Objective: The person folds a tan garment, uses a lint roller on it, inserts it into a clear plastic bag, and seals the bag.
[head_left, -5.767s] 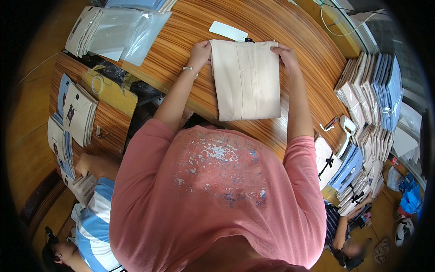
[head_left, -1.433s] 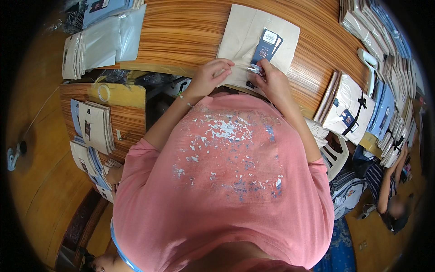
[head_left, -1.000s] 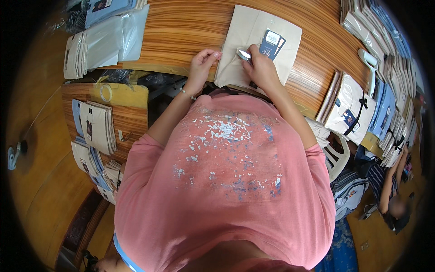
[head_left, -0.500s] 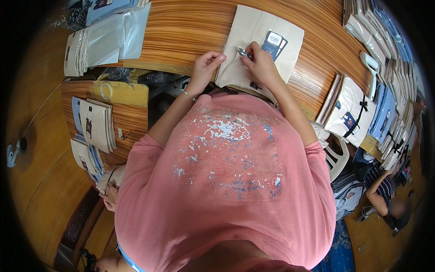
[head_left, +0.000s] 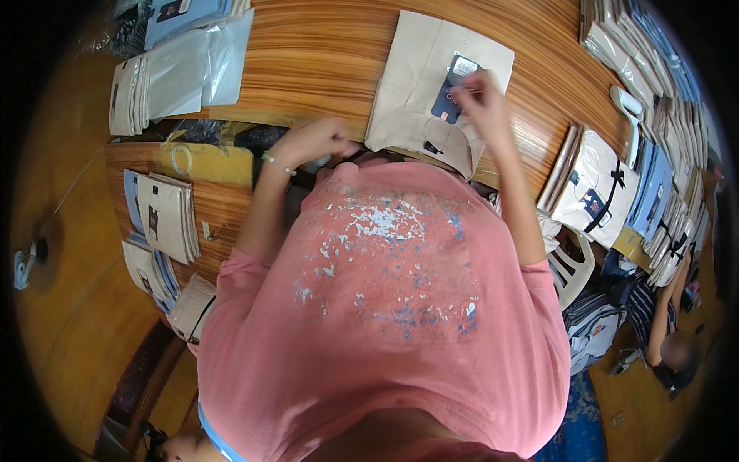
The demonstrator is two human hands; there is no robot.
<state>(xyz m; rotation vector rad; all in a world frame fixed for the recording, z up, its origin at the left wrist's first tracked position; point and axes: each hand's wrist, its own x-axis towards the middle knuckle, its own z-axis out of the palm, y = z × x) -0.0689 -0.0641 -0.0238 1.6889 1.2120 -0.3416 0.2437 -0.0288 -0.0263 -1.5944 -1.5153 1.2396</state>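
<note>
A folded beige shirt (head_left: 408, 73) lies flat on the wood-grain table in front of me, its collar toward my body. On it rests a dark blue hang tag (head_left: 446, 104) with a white label at its top. My right hand (head_left: 485, 104) is over the tag's right edge, fingers pinched together and blurred; what they hold is unclear. Left of the shirt, by the table's front edge, my left hand (head_left: 315, 141) is curled closed and smeared by motion. Something dark shows at its fingertips, too blurred to name. A small black piece (head_left: 433, 146) sits inside the collar.
Bagged shirts (head_left: 127, 96) and clear plastic bags (head_left: 223, 61) lie at the far left. A side table (head_left: 219, 250) holds more folded shirts and a tape roll (head_left: 182, 156). On the right are shirt stacks (head_left: 596, 181), a white handheld device (head_left: 627, 115) and another person (head_left: 654, 316).
My right hand has moved right and up to the tag, and the snips it held no longer show there. My left hand has drawn back left, off the shirt's edge. The tag now hangs straighter.
</note>
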